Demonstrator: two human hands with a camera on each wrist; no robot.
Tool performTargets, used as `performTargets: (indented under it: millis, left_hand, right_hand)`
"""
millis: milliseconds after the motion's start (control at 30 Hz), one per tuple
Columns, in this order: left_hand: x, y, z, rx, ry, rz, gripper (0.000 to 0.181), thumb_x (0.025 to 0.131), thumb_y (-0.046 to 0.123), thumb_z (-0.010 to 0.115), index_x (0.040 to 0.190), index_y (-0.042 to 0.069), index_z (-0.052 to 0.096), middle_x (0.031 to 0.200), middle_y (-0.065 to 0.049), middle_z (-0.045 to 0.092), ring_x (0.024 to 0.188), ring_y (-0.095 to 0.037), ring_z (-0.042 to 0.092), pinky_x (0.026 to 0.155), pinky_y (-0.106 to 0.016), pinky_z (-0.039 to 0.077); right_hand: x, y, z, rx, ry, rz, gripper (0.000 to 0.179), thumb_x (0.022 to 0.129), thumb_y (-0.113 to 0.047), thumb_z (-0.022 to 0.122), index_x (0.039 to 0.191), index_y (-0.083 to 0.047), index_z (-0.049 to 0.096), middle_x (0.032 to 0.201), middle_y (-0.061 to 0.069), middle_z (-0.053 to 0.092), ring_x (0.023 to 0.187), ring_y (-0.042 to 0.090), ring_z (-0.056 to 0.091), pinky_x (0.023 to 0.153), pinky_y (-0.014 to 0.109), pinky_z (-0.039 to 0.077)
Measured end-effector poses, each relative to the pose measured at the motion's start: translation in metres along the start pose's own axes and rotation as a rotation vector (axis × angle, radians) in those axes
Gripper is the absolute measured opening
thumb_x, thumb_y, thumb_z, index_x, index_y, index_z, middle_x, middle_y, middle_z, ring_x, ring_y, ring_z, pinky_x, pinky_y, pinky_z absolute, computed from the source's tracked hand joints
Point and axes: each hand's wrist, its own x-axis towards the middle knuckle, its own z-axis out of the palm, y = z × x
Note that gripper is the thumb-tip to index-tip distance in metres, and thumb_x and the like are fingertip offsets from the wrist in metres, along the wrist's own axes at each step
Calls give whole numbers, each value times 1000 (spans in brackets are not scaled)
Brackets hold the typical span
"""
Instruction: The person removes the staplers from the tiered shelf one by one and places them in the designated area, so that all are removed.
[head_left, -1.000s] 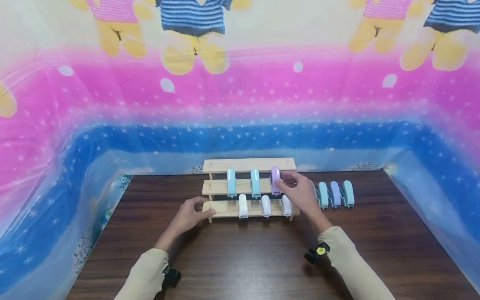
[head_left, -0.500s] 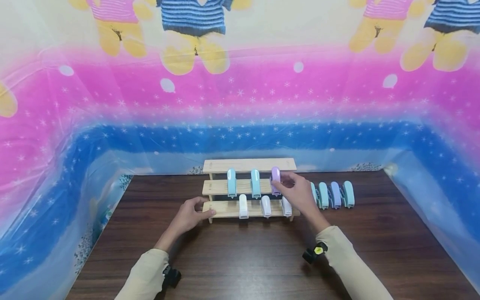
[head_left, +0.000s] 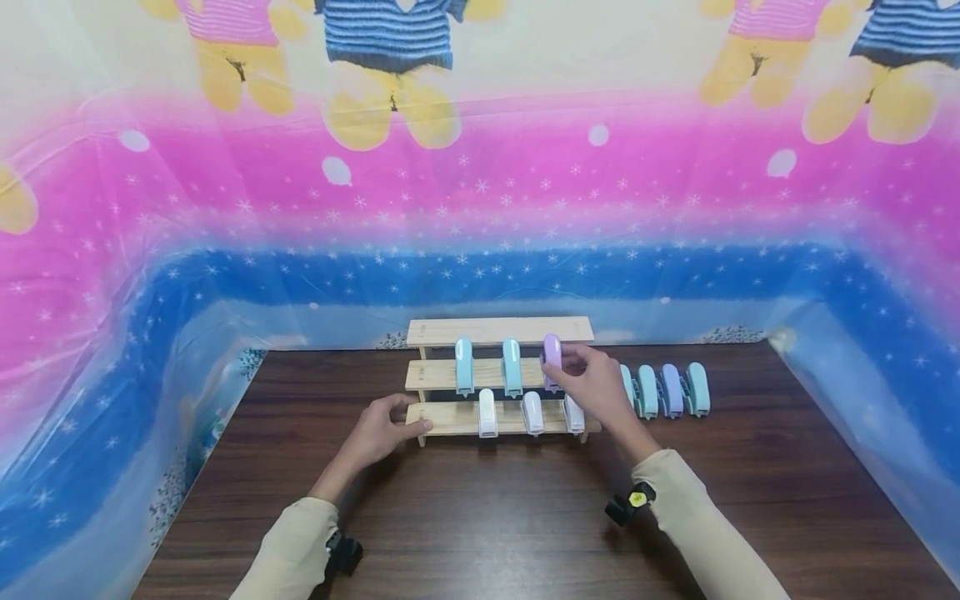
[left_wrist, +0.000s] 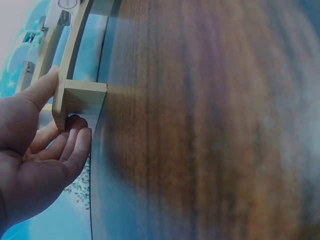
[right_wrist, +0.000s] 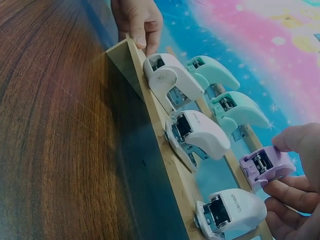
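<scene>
At the left, the person's left hand [head_left: 378,429] has its grip clamped on the end of the near step [head_left: 450,419] of a wooden rack [head_left: 495,332], thumb on top. Going right, three white staplers [head_left: 487,414] stand spaced along that step, and beyond them two turquoise staplers [head_left: 464,367] on the middle step [head_left: 435,375]; those five look settled to me. Next comes the purple stapler [head_left: 552,348], at the middle step's right end, pinched in the grip of the right hand [head_left: 596,385]; I can't tell whether the rack bears its weight, so I'd call it nearly placed. That hand partly covers the rightmost white one, and the white row stands in front. Farther right, on the worktop [head_left: 480,517], a close row of four staplers [head_left: 671,392] seems to be what's left, its leftmost partly hidden by the hand; behind hangs a patterned cloth [head_left: 450,275]
</scene>
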Motion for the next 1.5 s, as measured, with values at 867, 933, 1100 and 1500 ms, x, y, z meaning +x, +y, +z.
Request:
performTargets:
  millis: [867,933,1100,1500]
  left_hand:
    - [0,2,1,6,-3,-6,56,92,35,79,134,2,63,127,-18,68,118,-34,64,92,-49,57]
    - [-1,2,1,5,-2,-5,56,92,34,79,134,1,63,127,-18,67,119,-35,64,93,-49,57]
    - [-2,3,0,-5,-1,-12,54,92,32,79,133,1,63,125,-17,69,117,-35,65,90,-47,58]
    - [-2,3,0,12,-3,-5,54,92,33,78,133,2,64,125,-16,69,117,-34,65,89,-47,58]
  right_hand:
    - [-11,0,-28,-15,79,-35,44,88,-35,79,123,-9,72,97,7,75,89,24,69,75,38,58]
    - [-12,2,-33,-19,93,-41,43,88,-34,79,122,-9,73,96,7,75,88,24,70,76,39,58]
    - [-14,5,-45,-41,125,-56,39,88,-30,79,120,-8,73,94,8,74,86,24,71,72,37,59]
    - [-19,23,-75,-72,165,-46,46,92,-32,75,126,-2,70,102,14,74,89,29,71,69,33,57]
